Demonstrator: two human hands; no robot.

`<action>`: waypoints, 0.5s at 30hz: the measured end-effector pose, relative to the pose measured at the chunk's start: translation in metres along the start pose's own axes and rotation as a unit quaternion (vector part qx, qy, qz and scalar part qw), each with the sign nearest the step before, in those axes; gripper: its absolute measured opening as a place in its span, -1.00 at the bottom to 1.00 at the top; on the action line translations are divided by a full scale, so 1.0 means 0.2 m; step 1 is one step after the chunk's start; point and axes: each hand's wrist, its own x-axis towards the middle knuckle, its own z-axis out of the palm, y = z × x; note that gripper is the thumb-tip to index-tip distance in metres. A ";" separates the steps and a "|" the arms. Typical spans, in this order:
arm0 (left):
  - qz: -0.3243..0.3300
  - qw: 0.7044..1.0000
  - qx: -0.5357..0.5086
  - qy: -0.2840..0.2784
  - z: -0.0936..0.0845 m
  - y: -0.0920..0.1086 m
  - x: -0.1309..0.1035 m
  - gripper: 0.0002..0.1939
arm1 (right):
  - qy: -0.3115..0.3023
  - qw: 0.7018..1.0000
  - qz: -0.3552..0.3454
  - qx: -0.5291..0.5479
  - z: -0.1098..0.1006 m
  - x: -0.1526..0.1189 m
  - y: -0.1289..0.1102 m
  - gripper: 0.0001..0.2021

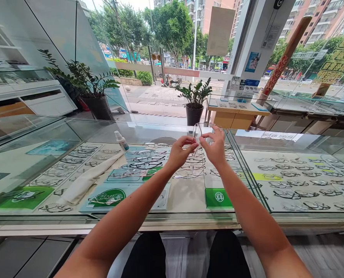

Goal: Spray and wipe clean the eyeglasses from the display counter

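Note:
Both my hands are raised over the glass counter, holding a thin-framed pair of eyeglasses (201, 130) between them. My left hand (181, 151) pinches the frame from the left with thumb and fingertips. On the other side, my right hand (215, 146) grips it between thumb and index finger, the other fingers lifted above. A white spray bottle (121, 140) stands on the counter to the left of my hands. Near it a cream cloth (93, 175) lies stretched out across the glass.
The glass display counter (186, 199) spans the width in front of me, with rows of eyeglasses (147, 159) and green cards (218, 197) inside. Beyond it stand two potted plants (194, 112), a wooden table (232, 116) and a glass front facing a street.

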 end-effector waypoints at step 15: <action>-0.024 0.997 -0.052 0.049 -0.03 0.00 0.03 -0.44 | -0.047 0.993 0.090 0.056 0.01 0.02 0.06 -0.87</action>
